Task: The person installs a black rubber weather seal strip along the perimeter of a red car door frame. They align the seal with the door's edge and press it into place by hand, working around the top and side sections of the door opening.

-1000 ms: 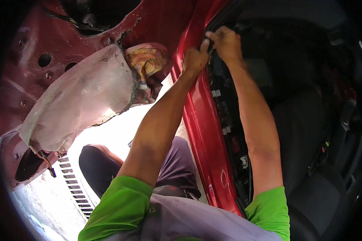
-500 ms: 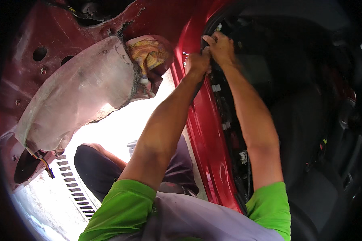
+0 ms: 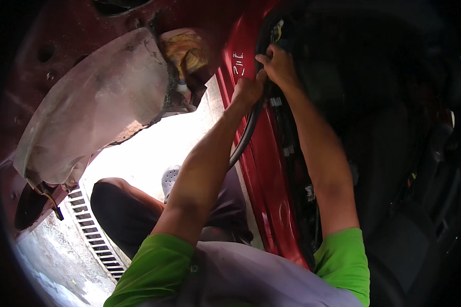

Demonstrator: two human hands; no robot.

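A black rubber door seal [image 3: 249, 129] runs along the inner edge of the red door sill [image 3: 265, 194]. Its lower length curves away from the frame and passes under my left forearm. My left hand [image 3: 249, 92] is closed around the seal, thumb pointing up along it. Just above and to the right, my right hand [image 3: 279, 65] pinches the same strip, thumb and bent fingers pressed against it at the frame edge. My fingertips partly hide the rubber between the two hands.
On the left, the open red car door has a torn plastic sheet [image 3: 102, 102] over its inner side, with a wire connector [image 3: 54, 202] dangling below. White clips [image 3: 276, 102] line the sill. The dark car interior [image 3: 384, 169] is at right; a floor grate [image 3: 95, 233] lies lower left.
Both hands have come slightly down along the frame. A loose curved length of the seal now shows below my left wrist. The view has shifted a little.
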